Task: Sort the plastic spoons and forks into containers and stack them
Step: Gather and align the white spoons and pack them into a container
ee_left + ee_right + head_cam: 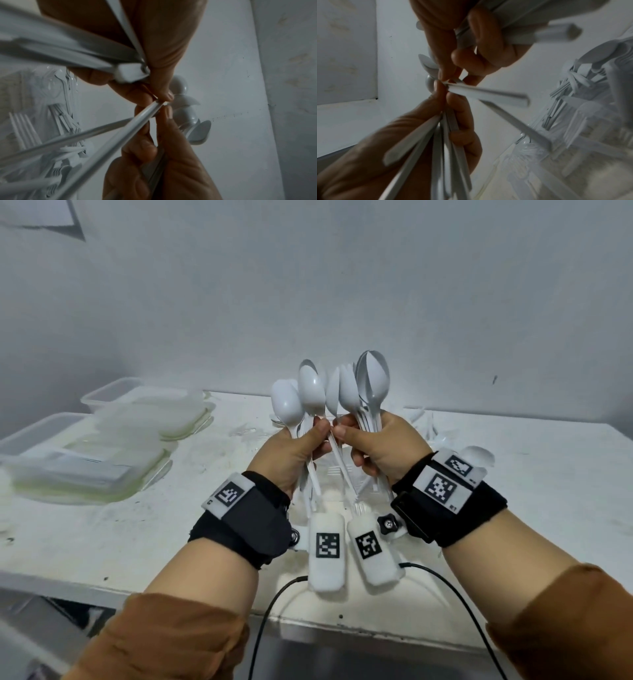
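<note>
Sorting step: left hand (294,453) and right hand (387,446) each grasp bunch of white plastic spoons (329,392). Next, likely: merge bunches, align handles, lower into container (113,393).

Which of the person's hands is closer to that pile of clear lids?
Left. The left hand is raised beside the clear lids, just right of them; the right hand is farther right, both gripping spoons.

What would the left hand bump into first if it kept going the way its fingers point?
Probably the right hand. The left hand, gripping spoons, points up and toward it, thumbs nearly touching. Past that there's only the wall, though depth is hard to judge.
</note>
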